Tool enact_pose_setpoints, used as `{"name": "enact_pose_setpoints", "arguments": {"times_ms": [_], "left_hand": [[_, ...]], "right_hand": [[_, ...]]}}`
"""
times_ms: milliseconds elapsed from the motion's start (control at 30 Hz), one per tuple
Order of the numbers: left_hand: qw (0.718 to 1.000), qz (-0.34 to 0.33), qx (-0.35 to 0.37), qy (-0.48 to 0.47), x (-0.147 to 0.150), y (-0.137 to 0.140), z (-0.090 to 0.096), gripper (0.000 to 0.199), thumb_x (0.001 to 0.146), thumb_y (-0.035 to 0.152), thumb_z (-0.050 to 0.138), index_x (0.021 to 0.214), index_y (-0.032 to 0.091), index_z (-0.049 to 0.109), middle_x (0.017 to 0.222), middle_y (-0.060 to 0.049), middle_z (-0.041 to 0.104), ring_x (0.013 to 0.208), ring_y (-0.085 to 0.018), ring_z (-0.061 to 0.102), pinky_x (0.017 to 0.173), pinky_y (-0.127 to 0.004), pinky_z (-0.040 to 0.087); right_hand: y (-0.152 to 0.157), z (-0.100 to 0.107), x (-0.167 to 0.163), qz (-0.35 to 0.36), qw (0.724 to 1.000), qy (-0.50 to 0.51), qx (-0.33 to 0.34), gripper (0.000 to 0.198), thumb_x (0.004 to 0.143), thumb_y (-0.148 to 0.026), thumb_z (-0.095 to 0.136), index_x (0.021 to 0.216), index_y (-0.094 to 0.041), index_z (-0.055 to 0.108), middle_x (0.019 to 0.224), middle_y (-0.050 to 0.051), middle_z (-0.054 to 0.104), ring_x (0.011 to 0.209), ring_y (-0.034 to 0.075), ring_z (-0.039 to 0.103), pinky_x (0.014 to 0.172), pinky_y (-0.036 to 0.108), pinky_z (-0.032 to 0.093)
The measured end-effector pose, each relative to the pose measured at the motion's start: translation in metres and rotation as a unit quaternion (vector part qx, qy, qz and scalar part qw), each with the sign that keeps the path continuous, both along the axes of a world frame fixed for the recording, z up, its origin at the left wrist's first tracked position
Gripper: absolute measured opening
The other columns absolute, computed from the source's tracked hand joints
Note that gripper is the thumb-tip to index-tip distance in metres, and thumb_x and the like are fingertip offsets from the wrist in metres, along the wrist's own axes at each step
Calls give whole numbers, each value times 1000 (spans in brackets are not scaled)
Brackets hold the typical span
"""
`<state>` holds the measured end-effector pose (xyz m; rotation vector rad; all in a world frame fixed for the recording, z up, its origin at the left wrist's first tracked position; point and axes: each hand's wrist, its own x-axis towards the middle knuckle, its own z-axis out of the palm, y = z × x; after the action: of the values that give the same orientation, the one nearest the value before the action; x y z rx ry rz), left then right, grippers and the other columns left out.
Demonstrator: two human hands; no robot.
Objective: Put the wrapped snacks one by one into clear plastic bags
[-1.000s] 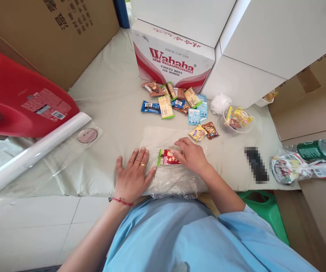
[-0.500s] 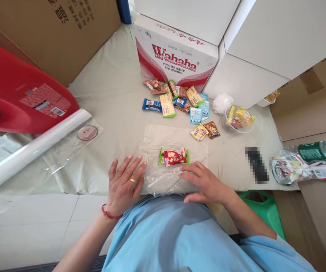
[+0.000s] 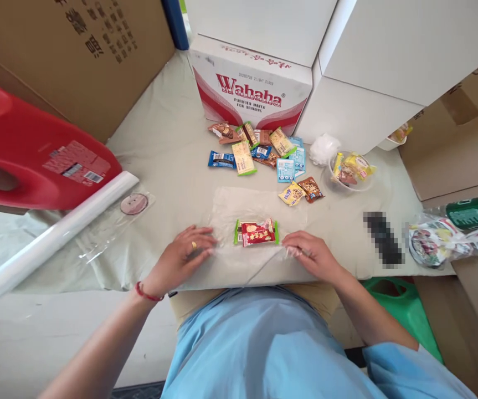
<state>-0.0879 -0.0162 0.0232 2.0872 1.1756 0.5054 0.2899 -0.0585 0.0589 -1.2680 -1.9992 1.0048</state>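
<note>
A thin see-through plastic film (image 3: 230,202) lies spread on the table at its front. On it rest a red snack packet (image 3: 258,233) and, partly under that one, a green-ended packet (image 3: 237,231). My left hand (image 3: 186,255), with a gold ring and a red bracelet, holds the film's left edge between thumb and fingers. At the right edge, my right hand (image 3: 313,256) pinches a gathered bit of the film. Both hands stay apart from the packets, one on either side.
Several small snack packets (image 3: 245,158) lie before a Wahaba-type water carton (image 3: 255,94). A clear bowl (image 3: 349,180) of snacks stands right of them. A film roll (image 3: 56,238) and a red jug (image 3: 35,149) are at left; bottles (image 3: 467,216) lie at right.
My left hand has gone from lying flat to holding the film's edge. My right hand has moved right and closed on the film. The film's near part has shifted away from my body.
</note>
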Motion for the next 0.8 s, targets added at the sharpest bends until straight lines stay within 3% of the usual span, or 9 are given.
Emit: {"name": "enact_pose_setpoints", "arguments": {"times_ms": [100,167,267,333,400,433,533,600,800], "left_hand": [[989,107,-92,-46,7,32,9,47,95,64,51,95,23,73,120,-7,79,116,-26,71,108,-42,53],[968,226,-97,-49,12,50,11,48,92,64,52,99,21,72,114,-8,78,104,-26,72,99,-40,57],[907,418,7,-57,21,55,13,36,92,51,53,101,19,69,106,-9,73,96,-24,69,92,-40,57],[865,479,139,-60,28,39,14,26,93,40,54,100,19,67,105,-11,70,100,-25,66,91,-40,56],[849,443,283,-50,39,13,17,15,94,31,58,99,20,66,100,-11,69,104,-26,64,91,-42,54],[858,382,339,-50,46,-1,19,9,93,26,60,98,20,66,96,-10,69,101,-26,65,92,-42,52],[918,131,372,-47,76,-30,22,21,93,14,61,112,23,67,107,-8,75,109,-24,69,96,-40,50],[934,48,352,-30,97,-32,19,31,97,16,58,126,23,66,123,-9,76,122,-24,67,101,-40,48],[959,63,263,85,130,-4,-11,35,107,28,48,135,19,66,137,-10,73,133,-28,63,114,-50,37]], "right_hand": [[32,-6,6,-65,993,20,-92,31,101,-47,57,98,-21,74,78,2,70,69,16,66,67,28,54],[51,-18,7,-109,985,19,-133,33,96,-50,58,93,-20,72,67,-2,63,59,14,58,56,24,45],[70,-35,7,-156,980,-21,-121,28,88,-45,61,86,-19,71,67,-2,64,60,13,55,56,22,40],[74,-42,7,-165,979,-42,-116,25,85,-41,62,87,-19,73,72,-1,68,64,14,57,58,23,40],[73,-46,7,-165,977,-46,-127,25,85,-39,62,91,-19,74,77,1,72,66,14,59,62,24,42],[73,-47,7,-165,976,-46,-131,25,85,-39,62,93,-19,74,79,1,73,67,15,60,63,24,43],[72,-49,6,-166,976,-46,-132,26,84,-38,62,98,-19,74,82,2,74,69,15,62,65,26,45],[74,-48,6,-163,977,-47,-129,27,85,-39,62,99,-19,73,82,2,74,68,16,62,64,26,45],[85,-24,15,-158,968,-177,-84,24,90,-30,63,107,-19,74,84,3,75,72,18,65,70,27,47]]}}
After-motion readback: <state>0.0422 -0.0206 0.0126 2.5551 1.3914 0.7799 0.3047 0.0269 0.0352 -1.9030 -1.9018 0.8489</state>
